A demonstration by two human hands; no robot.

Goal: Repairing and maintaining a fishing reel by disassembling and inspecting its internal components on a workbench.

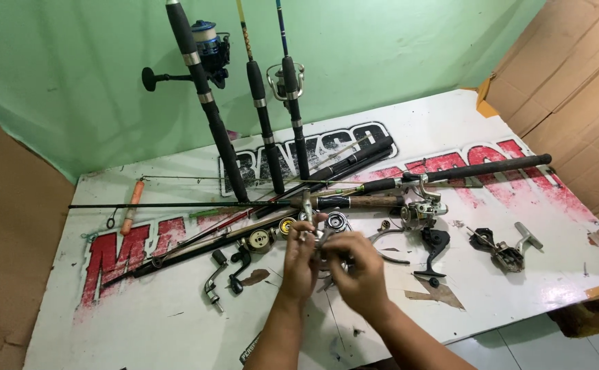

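Both my hands meet over the middle of the white table. My left hand pinches a small silver reel part from the left. On the same part, my right hand closes its fingers from the right. Just behind the hands lie round reel pieces: a brass-faced reel body and a silver spool. A rod with a mounted silver spinning reel lies across the table behind them.
Three rods lean upright against the green wall, one with a blue reel. Several rods lie flat on the printed board. Loose handles, a black reel foot and a dismantled reel lie around. Cardboard stands at both sides.
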